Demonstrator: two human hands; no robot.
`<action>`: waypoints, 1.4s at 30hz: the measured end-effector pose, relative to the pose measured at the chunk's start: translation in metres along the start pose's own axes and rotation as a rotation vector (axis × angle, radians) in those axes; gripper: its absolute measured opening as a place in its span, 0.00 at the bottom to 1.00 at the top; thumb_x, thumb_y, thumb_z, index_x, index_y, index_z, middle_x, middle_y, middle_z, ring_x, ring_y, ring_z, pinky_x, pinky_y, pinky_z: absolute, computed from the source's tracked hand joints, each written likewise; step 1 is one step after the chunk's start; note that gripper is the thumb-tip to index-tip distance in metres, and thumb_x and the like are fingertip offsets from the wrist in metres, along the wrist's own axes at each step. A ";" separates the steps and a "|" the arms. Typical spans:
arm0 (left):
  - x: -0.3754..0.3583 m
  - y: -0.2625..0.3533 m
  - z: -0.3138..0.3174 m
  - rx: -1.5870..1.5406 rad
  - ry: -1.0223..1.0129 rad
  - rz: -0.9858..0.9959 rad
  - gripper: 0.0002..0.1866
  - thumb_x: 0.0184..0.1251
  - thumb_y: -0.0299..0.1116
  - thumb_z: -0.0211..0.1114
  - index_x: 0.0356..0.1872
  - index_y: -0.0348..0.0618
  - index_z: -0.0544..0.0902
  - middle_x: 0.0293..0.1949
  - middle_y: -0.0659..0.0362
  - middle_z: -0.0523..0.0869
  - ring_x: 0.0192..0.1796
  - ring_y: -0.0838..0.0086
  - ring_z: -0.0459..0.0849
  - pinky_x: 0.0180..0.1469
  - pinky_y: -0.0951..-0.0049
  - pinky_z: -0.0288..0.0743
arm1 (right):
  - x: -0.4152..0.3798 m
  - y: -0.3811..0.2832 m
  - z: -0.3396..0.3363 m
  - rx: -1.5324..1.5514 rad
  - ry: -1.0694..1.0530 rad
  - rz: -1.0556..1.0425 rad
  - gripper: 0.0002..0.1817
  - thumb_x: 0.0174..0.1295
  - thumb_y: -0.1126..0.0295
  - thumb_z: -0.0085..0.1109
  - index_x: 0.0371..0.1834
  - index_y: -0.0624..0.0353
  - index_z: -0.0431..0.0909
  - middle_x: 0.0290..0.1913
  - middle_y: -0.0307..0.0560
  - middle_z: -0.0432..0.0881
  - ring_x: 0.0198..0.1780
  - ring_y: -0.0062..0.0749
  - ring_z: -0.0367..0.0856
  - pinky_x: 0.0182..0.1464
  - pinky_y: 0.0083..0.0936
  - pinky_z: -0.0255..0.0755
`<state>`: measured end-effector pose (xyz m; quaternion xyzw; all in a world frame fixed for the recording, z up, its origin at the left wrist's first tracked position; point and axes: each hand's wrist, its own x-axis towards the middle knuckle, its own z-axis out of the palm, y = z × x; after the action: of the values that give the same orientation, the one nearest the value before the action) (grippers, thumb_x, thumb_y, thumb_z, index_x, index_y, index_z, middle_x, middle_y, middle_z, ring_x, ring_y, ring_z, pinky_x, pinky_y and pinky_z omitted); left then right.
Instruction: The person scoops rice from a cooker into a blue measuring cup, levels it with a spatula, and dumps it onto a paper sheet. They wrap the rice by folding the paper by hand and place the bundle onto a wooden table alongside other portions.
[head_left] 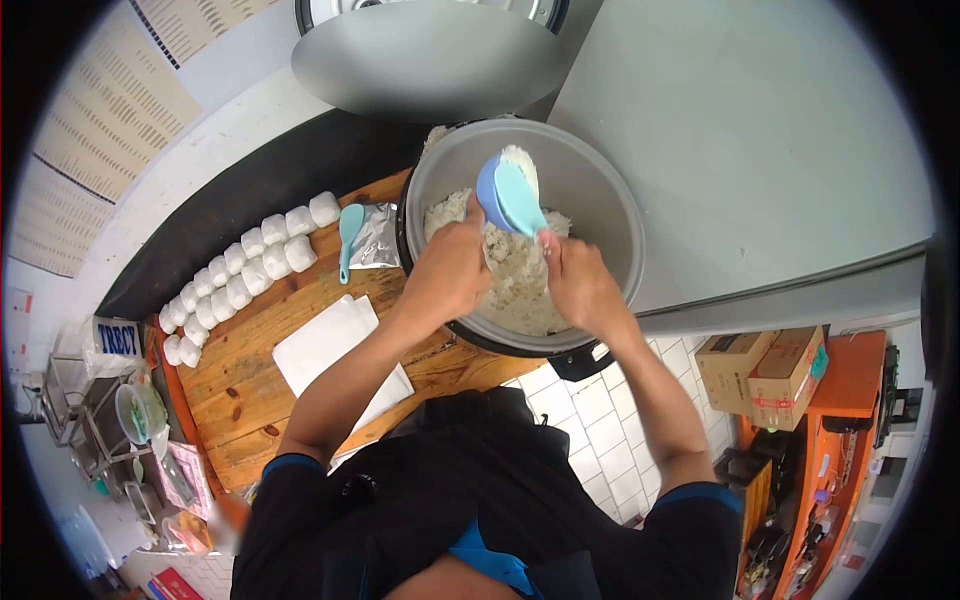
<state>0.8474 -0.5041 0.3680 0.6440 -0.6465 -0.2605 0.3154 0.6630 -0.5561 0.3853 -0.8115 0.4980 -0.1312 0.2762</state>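
A large grey rice cooker pot (600,200) holds white cooked rice (520,285). Both my hands reach into it. My left hand (450,268) grips a small blue bowl (488,190) packed with rice. My right hand (578,282) holds a light teal rice paddle (520,200), its blade pressed flat against the bowl's mouth, with rice showing above it.
The cooker's lid (430,55) stands open behind the pot. To the left, a wooden board (240,380) carries several wrapped white rice portions (245,265), white paper sheets (330,345), a second teal paddle (348,235) and a silvery bag (376,238). Cardboard boxes (760,365) sit on the tiled floor at right.
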 end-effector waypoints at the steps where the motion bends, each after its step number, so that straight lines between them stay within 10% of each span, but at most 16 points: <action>1: 0.001 0.000 -0.006 -0.050 -0.040 -0.036 0.33 0.58 0.18 0.56 0.67 0.18 0.62 0.29 0.38 0.81 0.35 0.47 0.82 0.43 0.55 0.74 | 0.003 0.004 0.002 0.008 -0.006 0.011 0.33 0.80 0.54 0.36 0.26 0.72 0.77 0.31 0.74 0.80 0.40 0.72 0.80 0.46 0.58 0.70; 7: -0.015 -0.016 -0.003 -0.201 -0.087 -0.045 0.26 0.67 0.19 0.49 0.67 0.23 0.64 0.31 0.35 0.80 0.37 0.46 0.82 0.43 0.57 0.74 | 0.050 0.064 -0.013 -0.293 -0.057 -0.157 0.35 0.80 0.52 0.33 0.28 0.73 0.78 0.31 0.75 0.80 0.38 0.72 0.80 0.44 0.56 0.73; 11: -0.011 -0.021 -0.001 -0.282 -0.026 -0.067 0.25 0.69 0.20 0.47 0.67 0.24 0.65 0.33 0.35 0.79 0.38 0.43 0.82 0.42 0.54 0.73 | 0.016 0.012 -0.027 0.095 0.052 0.203 0.36 0.80 0.51 0.32 0.26 0.71 0.79 0.29 0.72 0.81 0.33 0.71 0.81 0.40 0.52 0.74; 13: -0.011 -0.016 0.002 -0.182 0.035 -0.014 0.25 0.69 0.21 0.47 0.67 0.24 0.65 0.32 0.35 0.79 0.37 0.42 0.81 0.42 0.54 0.72 | -0.004 -0.004 0.026 0.016 0.100 -0.097 0.33 0.80 0.54 0.35 0.27 0.70 0.79 0.28 0.72 0.81 0.33 0.70 0.81 0.39 0.53 0.74; 17: -0.011 -0.016 0.013 -0.150 0.073 -0.010 0.24 0.67 0.20 0.49 0.65 0.24 0.66 0.29 0.35 0.79 0.35 0.41 0.81 0.41 0.52 0.72 | -0.005 0.009 0.025 -0.008 0.081 -0.058 0.30 0.79 0.56 0.38 0.28 0.70 0.79 0.27 0.72 0.80 0.32 0.69 0.81 0.40 0.55 0.73; 20: -0.004 -0.018 0.013 -0.170 0.080 0.026 0.24 0.66 0.19 0.49 0.64 0.24 0.65 0.28 0.36 0.79 0.35 0.41 0.81 0.41 0.52 0.73 | 0.011 0.024 -0.012 0.349 -0.249 0.139 0.30 0.79 0.56 0.38 0.25 0.70 0.74 0.22 0.70 0.76 0.28 0.74 0.73 0.35 0.54 0.71; 25: -0.014 -0.001 -0.003 -0.104 -0.007 -0.023 0.23 0.67 0.20 0.50 0.63 0.24 0.67 0.28 0.37 0.79 0.33 0.43 0.81 0.42 0.53 0.73 | 0.013 0.025 0.008 -0.133 0.168 -0.130 0.29 0.78 0.57 0.39 0.27 0.72 0.78 0.28 0.74 0.79 0.35 0.74 0.78 0.43 0.57 0.73; 30: -0.049 -0.007 -0.019 -0.588 -0.309 -0.250 0.15 0.75 0.24 0.47 0.59 0.30 0.71 0.28 0.56 0.76 0.27 0.77 0.77 0.30 0.70 0.73 | 0.046 0.083 -0.003 -0.313 -0.110 0.043 0.26 0.78 0.58 0.39 0.46 0.75 0.79 0.41 0.77 0.81 0.44 0.74 0.80 0.53 0.54 0.74; 33: -0.094 -0.017 -0.023 -0.907 -0.210 -0.148 0.09 0.81 0.31 0.49 0.50 0.36 0.73 0.27 0.66 0.71 0.20 0.86 0.67 0.23 0.80 0.65 | 0.018 0.062 0.023 -0.407 0.351 -0.420 0.28 0.78 0.55 0.40 0.64 0.73 0.69 0.57 0.71 0.78 0.56 0.65 0.79 0.60 0.51 0.71; 35: -0.131 -0.022 -0.026 -1.137 -0.179 -0.200 0.10 0.81 0.33 0.50 0.51 0.36 0.73 0.30 0.65 0.72 0.20 0.86 0.67 0.23 0.80 0.65 | -0.027 -0.015 0.037 0.874 -0.034 -0.195 0.32 0.79 0.49 0.34 0.77 0.62 0.57 0.73 0.65 0.63 0.68 0.50 0.71 0.69 0.42 0.65; 36: -0.153 -0.025 -0.024 -1.347 -0.209 -0.200 0.12 0.81 0.34 0.51 0.52 0.36 0.74 0.32 0.64 0.74 0.21 0.86 0.68 0.23 0.80 0.64 | -0.045 -0.041 0.080 1.345 -0.030 -0.130 0.35 0.79 0.44 0.29 0.75 0.60 0.60 0.67 0.61 0.72 0.63 0.44 0.76 0.60 0.38 0.73; 38: -0.189 -0.047 -0.020 -1.183 -0.261 -0.294 0.19 0.81 0.37 0.52 0.64 0.35 0.70 0.48 0.59 0.78 0.33 0.79 0.79 0.31 0.76 0.75 | -0.068 -0.053 0.132 1.696 -0.491 0.032 0.37 0.76 0.39 0.27 0.72 0.58 0.64 0.62 0.61 0.76 0.56 0.42 0.80 0.44 0.32 0.77; 42: -0.271 -0.127 -0.013 -1.255 -0.144 -0.268 0.21 0.79 0.34 0.52 0.67 0.35 0.74 0.55 0.51 0.85 0.56 0.67 0.83 0.55 0.67 0.81 | -0.077 -0.082 0.218 1.710 -0.539 0.532 0.37 0.74 0.38 0.27 0.68 0.57 0.68 0.54 0.58 0.81 0.47 0.40 0.83 0.30 0.27 0.72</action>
<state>0.9345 -0.2370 0.2632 0.3932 -0.3047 -0.6688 0.5524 0.7933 -0.3907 0.2600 -0.1951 0.3208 -0.1929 0.9065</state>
